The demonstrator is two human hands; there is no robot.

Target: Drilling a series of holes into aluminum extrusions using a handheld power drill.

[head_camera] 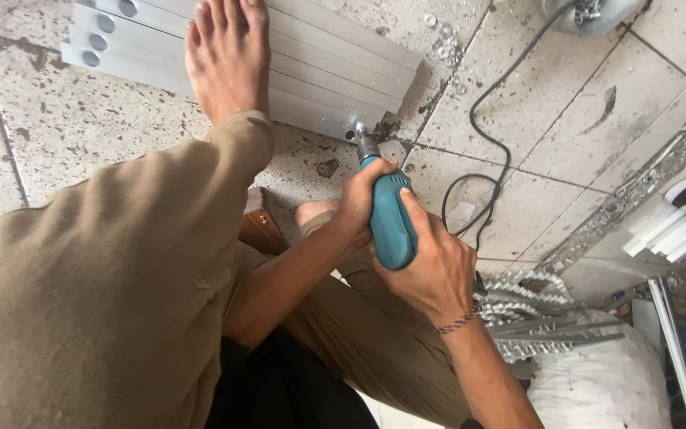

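A teal electric drill (pixel 391 218) points up and away from me, its bit against the near end of a stack of grey aluminium profiles (pixel 319 71) lying on the tiled floor. My left hand (pixel 355 202) wraps the front of the drill body. My right hand (pixel 430 266), with a braided bracelet at the wrist, grips the rear of the drill. My bare foot (pixel 228 56) presses down on the profiles, and my khaki trouser leg (pixel 97 286) fills the lower left.
The drill's black cord (pixel 490 119) loops across the stained floor tiles (pixel 565 111). Small metal discs (pixel 442 36) lie near the profiles. Serrated metal strips (pixel 533 318) and a white sack (pixel 597 389) sit at lower right. A wooden block (pixel 262 230) is under my leg.
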